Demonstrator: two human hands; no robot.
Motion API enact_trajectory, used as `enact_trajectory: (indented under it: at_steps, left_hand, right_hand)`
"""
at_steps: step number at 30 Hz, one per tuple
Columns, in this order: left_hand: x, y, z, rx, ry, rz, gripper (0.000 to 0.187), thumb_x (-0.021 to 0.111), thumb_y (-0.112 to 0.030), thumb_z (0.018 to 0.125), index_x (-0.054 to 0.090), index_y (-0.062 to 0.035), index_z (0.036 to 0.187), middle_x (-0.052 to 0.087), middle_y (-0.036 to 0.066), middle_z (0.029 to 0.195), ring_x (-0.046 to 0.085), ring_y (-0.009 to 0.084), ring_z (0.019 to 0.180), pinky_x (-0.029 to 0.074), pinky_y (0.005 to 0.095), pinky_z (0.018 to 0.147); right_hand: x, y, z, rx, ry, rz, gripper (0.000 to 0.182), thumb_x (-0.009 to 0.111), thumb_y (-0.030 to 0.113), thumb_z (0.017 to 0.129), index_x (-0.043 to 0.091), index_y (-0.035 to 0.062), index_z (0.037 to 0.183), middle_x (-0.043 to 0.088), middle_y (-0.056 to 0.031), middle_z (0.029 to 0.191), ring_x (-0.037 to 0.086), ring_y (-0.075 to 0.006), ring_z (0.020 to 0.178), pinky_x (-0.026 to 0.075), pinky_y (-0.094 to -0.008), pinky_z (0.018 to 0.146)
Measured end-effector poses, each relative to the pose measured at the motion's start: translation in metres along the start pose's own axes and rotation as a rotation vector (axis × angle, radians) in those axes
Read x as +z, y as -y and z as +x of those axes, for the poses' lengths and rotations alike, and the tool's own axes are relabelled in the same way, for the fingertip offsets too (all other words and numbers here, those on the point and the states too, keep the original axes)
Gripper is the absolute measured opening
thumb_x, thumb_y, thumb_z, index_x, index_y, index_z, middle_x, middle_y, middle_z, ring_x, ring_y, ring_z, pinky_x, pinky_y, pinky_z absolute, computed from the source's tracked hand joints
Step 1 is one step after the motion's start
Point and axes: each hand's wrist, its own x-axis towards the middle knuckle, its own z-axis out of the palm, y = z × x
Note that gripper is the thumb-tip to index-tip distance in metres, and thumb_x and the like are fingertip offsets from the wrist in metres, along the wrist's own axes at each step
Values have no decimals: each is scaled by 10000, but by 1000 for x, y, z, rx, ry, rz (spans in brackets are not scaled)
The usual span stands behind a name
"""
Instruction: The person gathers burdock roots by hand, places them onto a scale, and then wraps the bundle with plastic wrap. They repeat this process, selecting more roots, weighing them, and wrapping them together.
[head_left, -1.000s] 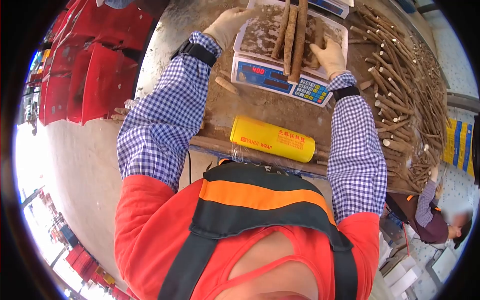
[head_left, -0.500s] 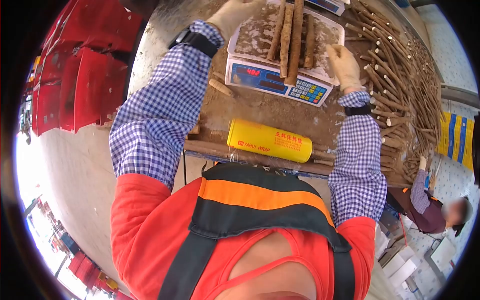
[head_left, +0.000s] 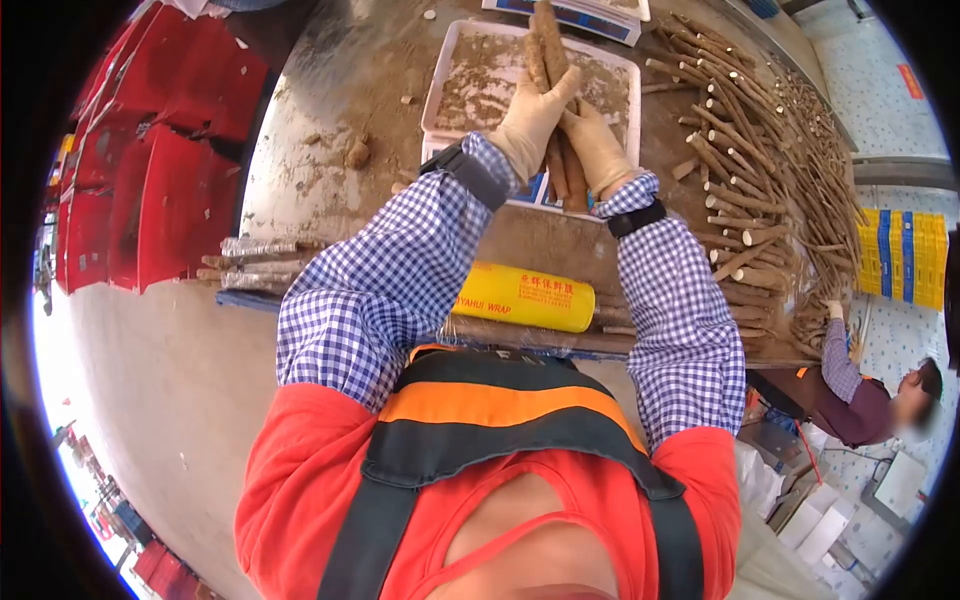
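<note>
L hand [head_left: 535,122] and R hand [head_left: 596,150], apart ½ sec ago, now clamp the roots [head_left: 553,52] between them over the scale [head_left: 470,85]. From my cam, they're gathered tighter, prob. partly lifted; contact underneath is hard to see.

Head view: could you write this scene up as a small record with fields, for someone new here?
Left hand: gloved, around long brown sticks with the right
Left hand position: above the scale's tray
Right hand: gloved, beside the left hand
Scale: white tray, dirt-covered; readout not visible
Near table edge: yellow wrap box, partly behind the left sleeve
Right side: large stick pile
Far left: red crates
Far right: another person
</note>
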Motion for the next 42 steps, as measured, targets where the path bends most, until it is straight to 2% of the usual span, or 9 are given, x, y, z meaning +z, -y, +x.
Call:
enact_trajectory:
  at_steps: [8,14,20,24,27,29,32,36,42]
  left_hand:
    - [44,49,-123,361,-100,87,726,763,-164,805,296,31,1325,535,181,1215,535,252,1101,459,332,960]
    - [33,64,-226,163,19,163,745,654,-142,890,206,-35,1474,428,177,1394,438,292,1285,330,384,1096]
    - [-96,20,-284,-267,-144,2234,656,406,-597,944,652,-38,1186,610,195,1229,513,325,1243,195,591,1121]
    - [-115,46,-267,-589,-25,2157,700,305,-617,955,654,-58,1192,659,178,1136,581,273,1164,90,677,1097]
    - [-120,78,-255,-427,-78,1930,676,304,-582,968,666,-43,1154,675,166,1088,627,267,1072,149,689,1063]
    - [-102,92,-262,-145,400,1956,522,327,-425,1016,617,-43,1221,677,198,1054,633,278,1053,366,610,995]
    - [-105,133,-274,-17,119,1791,436,477,-405,977,683,-23,1028,688,175,1007,650,259,954,371,462,986]
    - [-76,77,-396,-276,51,407,280,525,-245,975,667,-17,1053,659,202,1078,636,242,986,471,342,874]
    - [-102,60,-393,779,395,1492,484,622,-206,836,532,6,1262,611,182,1106,594,301,1047,450,368,937]
  right_hand:
    - [-7,-10,-136,11,127,254,422,562,196,942,484,-11,1301,609,-64,1148,621,-160,962,535,-290,814]
    - [-39,-87,-207,135,235,418,437,623,257,909,533,-7,1246,638,-74,1098,634,-168,965,548,-305,824]
    - [-84,-115,-254,45,52,169,421,678,132,859,529,-25,1220,653,-131,1037,663,-236,937,563,-322,828]
    - [-93,-95,-263,-87,59,-61,524,745,110,803,512,4,1260,619,-99,1136,606,-185,1007,495,-302,885]
    - [-83,-86,-263,-259,46,-349,581,760,151,784,500,29,1290,625,-103,1167,603,-201,1053,479,-317,916]
    - [-70,-81,-257,-302,60,-499,613,759,149,776,480,10,1305,610,-122,1193,586,-204,1093,466,-327,941]
    - [-39,-79,-248,-375,89,-723,649,757,203,775,466,41,1332,617,-140,1204,600,-227,1116,467,-341,959]
    - [22,-85,-242,-566,252,-1230,564,717,216,765,513,146,1286,646,-132,1144,627,-317,1046,509,-380,896]
    - [62,-112,-268,-345,687,-1308,410,701,258,733,600,84,1091,665,-171,1026,638,-351,964,515,-414,817]
